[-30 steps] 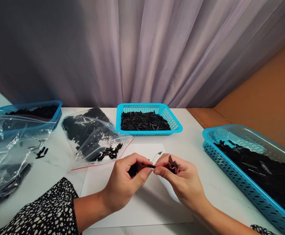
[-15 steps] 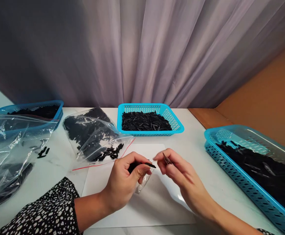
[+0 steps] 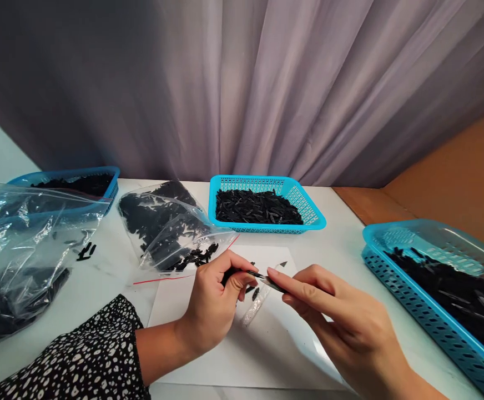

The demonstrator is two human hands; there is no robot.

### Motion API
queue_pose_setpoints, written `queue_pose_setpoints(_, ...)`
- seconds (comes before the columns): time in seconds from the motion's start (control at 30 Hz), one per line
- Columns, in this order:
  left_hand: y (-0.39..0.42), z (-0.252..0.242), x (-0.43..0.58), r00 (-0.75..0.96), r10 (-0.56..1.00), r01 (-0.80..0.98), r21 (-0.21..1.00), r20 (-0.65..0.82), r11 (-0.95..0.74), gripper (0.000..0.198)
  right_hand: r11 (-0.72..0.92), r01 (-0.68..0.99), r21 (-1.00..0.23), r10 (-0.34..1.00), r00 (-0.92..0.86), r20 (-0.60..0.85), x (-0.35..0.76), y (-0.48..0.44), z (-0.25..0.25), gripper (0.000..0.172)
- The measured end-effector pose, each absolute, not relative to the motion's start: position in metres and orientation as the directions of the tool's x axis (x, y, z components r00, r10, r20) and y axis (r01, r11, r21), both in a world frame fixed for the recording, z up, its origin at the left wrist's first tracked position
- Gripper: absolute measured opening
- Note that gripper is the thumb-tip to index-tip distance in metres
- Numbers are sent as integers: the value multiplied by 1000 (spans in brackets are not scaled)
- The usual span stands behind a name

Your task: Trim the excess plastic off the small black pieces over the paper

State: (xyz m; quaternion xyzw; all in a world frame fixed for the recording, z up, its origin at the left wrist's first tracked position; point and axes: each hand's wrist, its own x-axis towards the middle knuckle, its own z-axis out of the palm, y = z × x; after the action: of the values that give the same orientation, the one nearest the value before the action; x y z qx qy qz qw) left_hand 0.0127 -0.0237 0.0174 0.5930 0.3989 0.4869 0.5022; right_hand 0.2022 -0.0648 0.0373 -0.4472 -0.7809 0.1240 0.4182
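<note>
My left hand (image 3: 215,303) is closed, with small black strips tucked in the curled fingers. The tip of one black strip (image 3: 255,273) pokes out between thumb and forefinger. My right hand (image 3: 337,311) pinches a slim, pointed, shiny dark piece (image 3: 273,283), whose tip meets the end of that strip. Whether the piece is inside the strip or only against it, I cannot tell. Below the fingers, a clear crinkled plastic strip (image 3: 253,312) lies on a white sheet (image 3: 275,355). Small black pieces (image 3: 256,294) and a dark pointed sliver (image 3: 283,264) are beside it.
A blue basket (image 3: 317,222) of black strips stands at the back. Another blue basket (image 3: 417,311) is at right, a third (image 3: 115,180) at back left. An open zip bag (image 3: 171,222) spills black pieces; a larger clear bag (image 3: 29,239) lies left. Loose pieces (image 3: 86,251) lie between.
My right hand has come up to the left hand's strip, bringing the pointed piece against its end. Black pieces on the sheet now show below my left hand. The view has shifted slightly.
</note>
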Motion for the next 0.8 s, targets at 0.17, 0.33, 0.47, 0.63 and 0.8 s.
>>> queue_pose_setpoints(0.17, -25, 17, 12, 226, 955, 0, 981, 191, -196, 22, 572, 638, -516, 788, -253, 562, 200, -67, 32, 41)
queue_pose_setpoints(0.33, -27, 18, 12, 240, 950, 20, 978, 198, -208, 25, 580, 646, -496, 775, -250, 580, 200, -67, 27, 42)
queue_pose_setpoints(0.47, -29, 18, 12, 251, 948, 46, 975, 197, -215, 26, 588, 668, -456, 759, -261, 596, 199, -68, 30, 42)
queue_pose_setpoints(0.63, -29, 21, 13, 261, 951, 34, 983, 163, -178, 27, 577, 720, -386, 740, -261, 620, 199, -69, 32, 38)
queue_pose_setpoints(0.8, -31, 23, 13, 280, 952, 15, 991, 125, -135, 29, 573, 763, -300, 719, -291, 631, 199, -69, 31, 35)
